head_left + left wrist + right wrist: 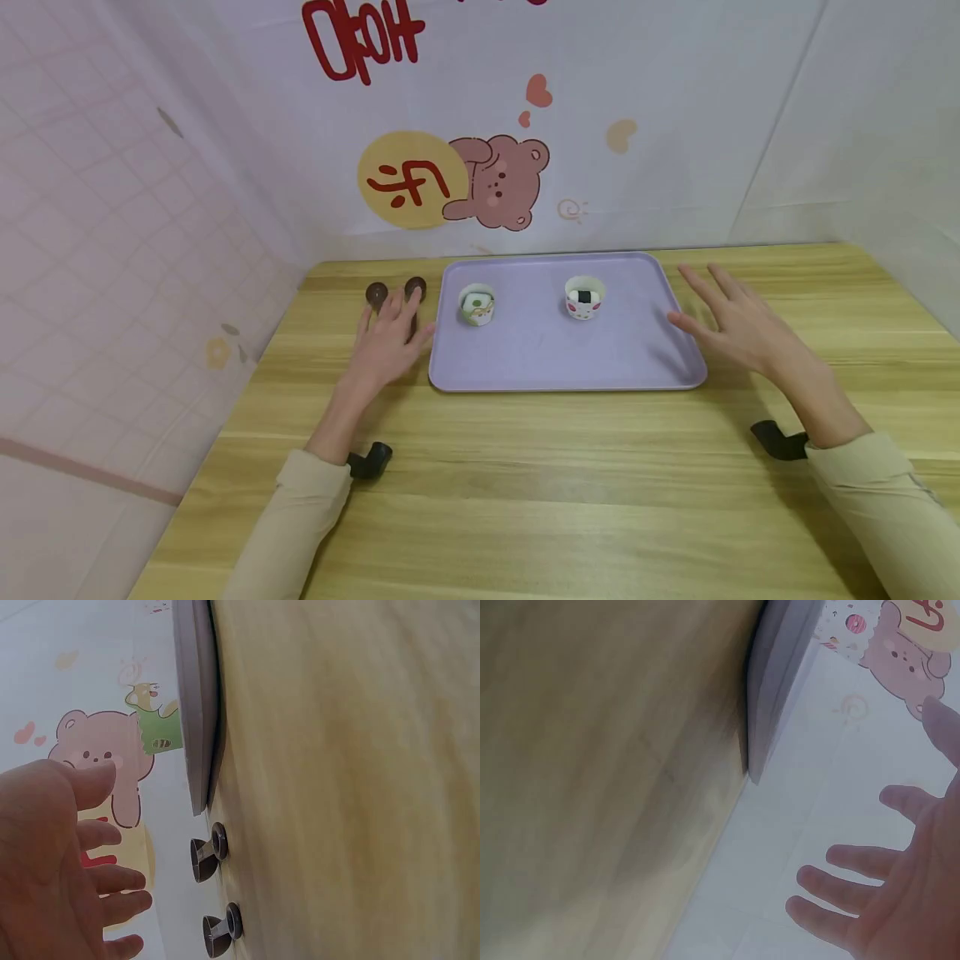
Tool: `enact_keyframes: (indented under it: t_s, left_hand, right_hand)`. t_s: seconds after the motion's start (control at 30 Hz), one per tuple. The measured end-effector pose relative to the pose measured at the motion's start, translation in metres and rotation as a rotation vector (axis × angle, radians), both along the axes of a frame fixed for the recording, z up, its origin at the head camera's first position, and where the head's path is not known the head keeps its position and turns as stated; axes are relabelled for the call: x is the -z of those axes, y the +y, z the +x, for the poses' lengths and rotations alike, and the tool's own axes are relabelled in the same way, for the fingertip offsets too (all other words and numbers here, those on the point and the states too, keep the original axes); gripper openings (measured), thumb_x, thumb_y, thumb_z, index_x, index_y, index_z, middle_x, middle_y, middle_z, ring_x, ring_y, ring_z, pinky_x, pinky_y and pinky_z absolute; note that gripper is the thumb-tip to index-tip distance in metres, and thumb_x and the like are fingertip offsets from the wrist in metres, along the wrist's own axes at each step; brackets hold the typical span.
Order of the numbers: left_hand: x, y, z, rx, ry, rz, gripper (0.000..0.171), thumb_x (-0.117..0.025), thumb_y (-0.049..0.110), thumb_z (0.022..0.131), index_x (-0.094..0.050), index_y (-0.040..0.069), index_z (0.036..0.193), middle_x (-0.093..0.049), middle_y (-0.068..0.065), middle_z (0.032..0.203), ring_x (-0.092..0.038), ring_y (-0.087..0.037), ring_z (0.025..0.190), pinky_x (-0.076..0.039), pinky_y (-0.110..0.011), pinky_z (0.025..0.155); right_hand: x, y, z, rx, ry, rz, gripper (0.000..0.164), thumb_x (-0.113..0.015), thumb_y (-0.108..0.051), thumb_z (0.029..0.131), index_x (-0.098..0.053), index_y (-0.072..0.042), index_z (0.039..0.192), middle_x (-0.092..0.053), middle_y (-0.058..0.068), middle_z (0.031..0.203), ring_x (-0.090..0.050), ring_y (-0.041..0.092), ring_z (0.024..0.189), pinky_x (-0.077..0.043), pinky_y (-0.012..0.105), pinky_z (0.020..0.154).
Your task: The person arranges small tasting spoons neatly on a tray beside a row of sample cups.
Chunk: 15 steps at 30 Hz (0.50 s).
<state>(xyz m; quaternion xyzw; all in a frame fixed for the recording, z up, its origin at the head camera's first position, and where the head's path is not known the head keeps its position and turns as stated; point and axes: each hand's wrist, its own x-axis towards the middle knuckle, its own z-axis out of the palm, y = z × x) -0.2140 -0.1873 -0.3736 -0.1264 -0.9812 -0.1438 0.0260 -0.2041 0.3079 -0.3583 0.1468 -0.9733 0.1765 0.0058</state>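
The left hand [384,345] and right hand [741,329] were spread, holding nothing; a low left sweep might have knocked the dark spoons [416,287] against the tray [540,360]

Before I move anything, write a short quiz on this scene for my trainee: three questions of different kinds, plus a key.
1. How many cups stand on the purple tray?
2. True or false: the right hand is gripping the purple tray.
3. In the head view, where do the dark utensils lie? A: on the purple tray. B: left of it. C: right of it.

Key
1. Two.
2. False; its fingers are spread and it holds nothing.
3. B, by the left hand.
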Motion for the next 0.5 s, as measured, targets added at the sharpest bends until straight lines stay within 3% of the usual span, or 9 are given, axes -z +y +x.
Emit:
enact_keyframes:
  t_s: [0.33,0.5]
  left_hand:
    - [0.0,-0.0038,-0.0056,-0.024,0.012,0.149,0.066,-0.046,0.037,0.108,-0.022,0.004,0.16,-0.028,-0.03,0.158,-0.036,-0.05,0.139,-0.03,-0.062,0.114]
    - [-0.0024,-0.0044,-0.0064,-0.049,-0.008,0.249,0.065,-0.048,0.036,0.107,-0.024,0.004,0.159,-0.029,-0.024,0.16,-0.033,-0.044,0.143,-0.028,-0.056,0.117]
  right_hand:
    - [-0.0004,-0.002,-0.0035,0.003,-0.019,-0.012,0.083,-0.054,-0.051,0.101,-0.011,-0.018,0.163,-0.015,0.037,0.158,-0.023,0.063,0.137,-0.022,0.079,0.103]
    - [0.001,-0.0024,-0.0061,0.004,-0.042,-0.025,0.084,-0.054,-0.052,0.101,-0.008,-0.019,0.164,-0.022,0.036,0.155,-0.028,0.06,0.136,-0.025,0.078,0.103]
